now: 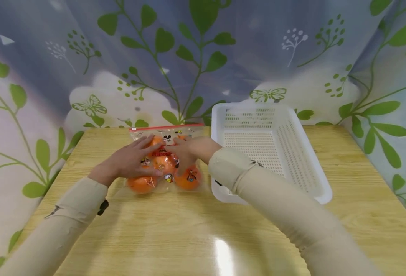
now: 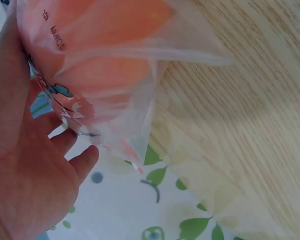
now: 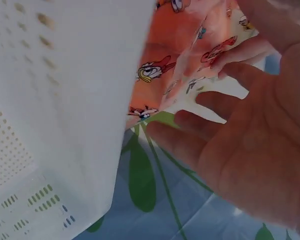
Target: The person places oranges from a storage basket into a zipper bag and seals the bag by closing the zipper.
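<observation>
Starting at the left, the left hand [image 1: 128, 161] lies flat across the near side of the clear zip bag [image 1: 165, 161], fingers straight and spread over the fruit, pressing rather than gripping; that looks like a way to keep the round load from rolling. The left wrist view shows the palm against the thin plastic with orange showing through. The bag sits on the wooden bench [image 1: 175, 230] toward its far middle, its red seal strip turned away from the person, and holds several oranges [image 1: 142, 184] behind cartoon prints. Moving right, the right hand [image 1: 189, 151] rests on the bag's top right part, fingers extended toward the upper edge; from the right wrist view they look relaxed and apart, touching the printed plastic, not closed round anything. Just beside it stands the white perforated basket [image 1: 303, 172], nearly touching the bag, probably kept close for easy reach. Behind everything hangs a curtain [image 1: 203, 50] with green leaves.
</observation>
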`<action>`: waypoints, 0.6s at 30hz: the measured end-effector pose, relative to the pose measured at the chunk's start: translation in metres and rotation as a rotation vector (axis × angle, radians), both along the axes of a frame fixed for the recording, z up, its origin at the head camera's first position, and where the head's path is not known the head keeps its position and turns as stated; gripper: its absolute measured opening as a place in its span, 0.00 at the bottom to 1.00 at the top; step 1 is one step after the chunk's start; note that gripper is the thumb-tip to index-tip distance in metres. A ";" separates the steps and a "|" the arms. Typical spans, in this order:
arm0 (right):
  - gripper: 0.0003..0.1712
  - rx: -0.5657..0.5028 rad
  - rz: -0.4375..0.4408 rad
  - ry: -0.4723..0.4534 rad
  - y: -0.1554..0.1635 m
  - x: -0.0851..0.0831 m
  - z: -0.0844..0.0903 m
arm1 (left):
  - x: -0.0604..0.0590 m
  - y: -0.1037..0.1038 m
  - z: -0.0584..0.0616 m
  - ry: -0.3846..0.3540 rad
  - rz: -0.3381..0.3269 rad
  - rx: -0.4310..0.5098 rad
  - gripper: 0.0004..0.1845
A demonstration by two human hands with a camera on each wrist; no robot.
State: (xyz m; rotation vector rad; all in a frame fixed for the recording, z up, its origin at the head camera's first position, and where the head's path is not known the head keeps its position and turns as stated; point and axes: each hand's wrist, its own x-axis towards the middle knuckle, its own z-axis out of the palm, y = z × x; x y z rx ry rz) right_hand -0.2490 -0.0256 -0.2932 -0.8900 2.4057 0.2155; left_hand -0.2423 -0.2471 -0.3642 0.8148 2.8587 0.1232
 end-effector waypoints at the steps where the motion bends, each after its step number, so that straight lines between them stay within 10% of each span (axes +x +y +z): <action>1: 0.53 0.016 -0.003 0.006 -0.004 -0.001 -0.001 | 0.000 0.000 0.000 0.004 -0.002 -0.001 0.54; 11: 0.60 0.086 -0.010 0.029 -0.015 0.005 -0.016 | -0.003 -0.015 -0.006 -0.099 0.012 0.162 0.52; 18: 0.63 0.086 0.005 0.024 -0.018 0.009 -0.019 | 0.001 -0.022 -0.009 0.023 -0.012 0.016 0.53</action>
